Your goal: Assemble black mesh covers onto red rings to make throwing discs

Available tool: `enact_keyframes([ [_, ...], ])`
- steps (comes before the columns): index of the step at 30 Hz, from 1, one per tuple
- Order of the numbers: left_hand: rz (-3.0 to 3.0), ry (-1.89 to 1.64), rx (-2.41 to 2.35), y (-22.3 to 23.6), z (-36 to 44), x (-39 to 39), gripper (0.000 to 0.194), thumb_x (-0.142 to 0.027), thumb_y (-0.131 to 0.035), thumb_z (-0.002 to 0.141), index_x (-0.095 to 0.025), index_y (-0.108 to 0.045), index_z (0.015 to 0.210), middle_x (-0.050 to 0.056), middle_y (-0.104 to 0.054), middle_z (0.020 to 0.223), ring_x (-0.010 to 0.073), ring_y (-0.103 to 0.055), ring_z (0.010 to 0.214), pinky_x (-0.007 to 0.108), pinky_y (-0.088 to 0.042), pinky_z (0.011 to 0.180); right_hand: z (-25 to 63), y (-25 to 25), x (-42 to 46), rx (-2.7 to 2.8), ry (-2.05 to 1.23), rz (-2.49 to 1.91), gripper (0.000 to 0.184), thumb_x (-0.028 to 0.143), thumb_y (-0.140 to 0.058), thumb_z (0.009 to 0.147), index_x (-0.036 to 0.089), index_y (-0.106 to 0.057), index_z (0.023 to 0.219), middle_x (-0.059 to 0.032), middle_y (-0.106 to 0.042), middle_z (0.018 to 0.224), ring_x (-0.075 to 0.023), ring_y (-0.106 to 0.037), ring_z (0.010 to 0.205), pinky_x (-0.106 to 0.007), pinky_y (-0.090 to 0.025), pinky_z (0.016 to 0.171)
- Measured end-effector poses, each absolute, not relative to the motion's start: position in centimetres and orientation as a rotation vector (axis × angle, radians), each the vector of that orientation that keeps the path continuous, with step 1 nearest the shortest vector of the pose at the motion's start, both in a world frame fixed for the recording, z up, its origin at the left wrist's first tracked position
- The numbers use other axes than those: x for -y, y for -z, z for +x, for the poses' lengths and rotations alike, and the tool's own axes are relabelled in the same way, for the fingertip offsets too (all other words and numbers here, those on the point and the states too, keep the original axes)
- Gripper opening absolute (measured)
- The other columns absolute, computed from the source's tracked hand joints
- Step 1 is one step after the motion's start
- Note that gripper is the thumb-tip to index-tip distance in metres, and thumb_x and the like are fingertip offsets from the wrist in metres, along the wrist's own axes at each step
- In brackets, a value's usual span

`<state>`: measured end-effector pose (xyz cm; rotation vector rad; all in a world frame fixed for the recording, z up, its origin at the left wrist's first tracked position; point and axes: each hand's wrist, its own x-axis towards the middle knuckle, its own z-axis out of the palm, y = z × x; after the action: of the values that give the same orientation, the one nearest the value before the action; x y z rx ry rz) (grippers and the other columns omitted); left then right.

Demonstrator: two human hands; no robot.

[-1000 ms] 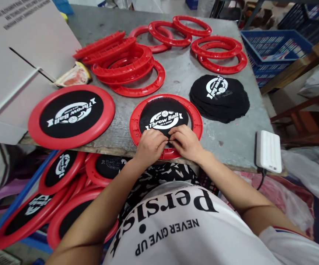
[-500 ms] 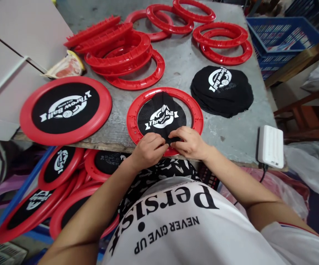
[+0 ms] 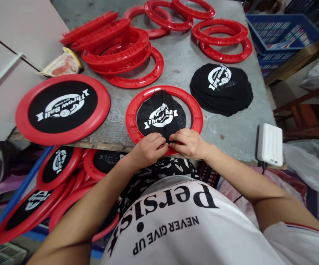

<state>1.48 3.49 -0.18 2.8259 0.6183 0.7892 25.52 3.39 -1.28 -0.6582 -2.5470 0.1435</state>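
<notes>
Two-handed, gripped the near edge of a thin, white-printed disc of black mesh fabric (image 3: 145,110) inside a flat, toothed ring of glossy red plastic (image 3: 198,117) lying on a worn grey bench (image 3: 231,143). Pinched narrowly on the cloth with the left hand (image 3: 151,147) and, just beside it, likewise with the right hand (image 3: 188,143), both over the near rim and close to the bench's front edge. Could not tell, under such tightly bunched fingertips, the exact contact between cloth and rim.

Within the last second, drew the disc from a fairly flat spread into a raised crease running from the far rim to the pinch, tilting its print and widening the gap along the right side of the opening. Over the final half second, shifted hardly at all. Judged from this, put most tension along one line, far rim to near rim, leaving the sides slack and the right side seemingly free of the ring.

Had near the ring, to the right, a loose pile of black cloth discs (image 3: 223,97); to the left, apart from it, a red-rimmed round with a black centre (image 3: 62,106); farther back, leaning red plastic rings (image 3: 115,60).
</notes>
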Motion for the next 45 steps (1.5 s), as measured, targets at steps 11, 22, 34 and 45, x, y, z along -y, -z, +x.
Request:
enact_keyframes([
  [11, 2.731, -0.773, -1.030, -1.8, -1.4, -5.5, 0.025, -0.031, -0.051, 0.099, -0.021, -0.072, 0.108, 0.011, -0.073, 0.112, 0.0256, -0.065, 0.105, 0.044, -0.052, 0.095, 27.6, -1.0, -3.8, 2.175, -0.184, -1.081, 0.016, 0.026, -0.055, 0.095, 0.021, -0.070, 0.100, -0.0113, -0.068, 0.108, -0.0249, -0.062, 0.099, -0.046, -0.053, 0.090],
  [22, 2.744, -0.404, -1.275, -0.4, -5.4, -6.6, 0.041, -0.040, -0.044, 0.100, -0.023, -0.071, 0.126, 0.012, -0.066, 0.138, 0.0362, -0.049, 0.139, 0.062, -0.035, 0.115, 27.0, -1.3, -7.1, 2.283, -0.114, -1.751, 0.035, 0.046, -0.073, 0.086, 0.013, -0.074, 0.096, -0.0189, -0.057, 0.133, -0.0374, -0.050, 0.121, -0.053, -0.047, 0.104],
  [34, 2.706, -0.421, -1.243, -1.7, 0.9, 3.5, 0.048, -0.044, -0.049, 0.100, -0.010, -0.065, 0.130, 0.023, -0.068, 0.131, 0.0349, -0.070, 0.110, 0.049, -0.059, 0.091, 24.8, -1.5, -14.8, 2.504, -0.375, -1.548, 0.016, 0.009, -0.060, 0.082, 0.014, -0.075, 0.085, -0.0143, -0.060, 0.132, -0.0252, -0.060, 0.114, -0.034, -0.047, 0.101],
  [45, 1.998, -0.171, -0.900, -6.7, 8.5, 2.3, 0.047, -0.027, -0.054, 0.094, -0.017, -0.059, 0.140, 0.015, -0.035, 0.165, 0.0315, -0.031, 0.154, 0.050, -0.029, 0.126, 26.4, -4.6, -14.2, 2.286, -0.460, -1.436, 0.013, 0.007, -0.060, 0.080, 0.018, -0.065, 0.077, -0.0072, -0.070, 0.093, -0.0218, -0.061, 0.092, -0.033, -0.045, 0.088],
])
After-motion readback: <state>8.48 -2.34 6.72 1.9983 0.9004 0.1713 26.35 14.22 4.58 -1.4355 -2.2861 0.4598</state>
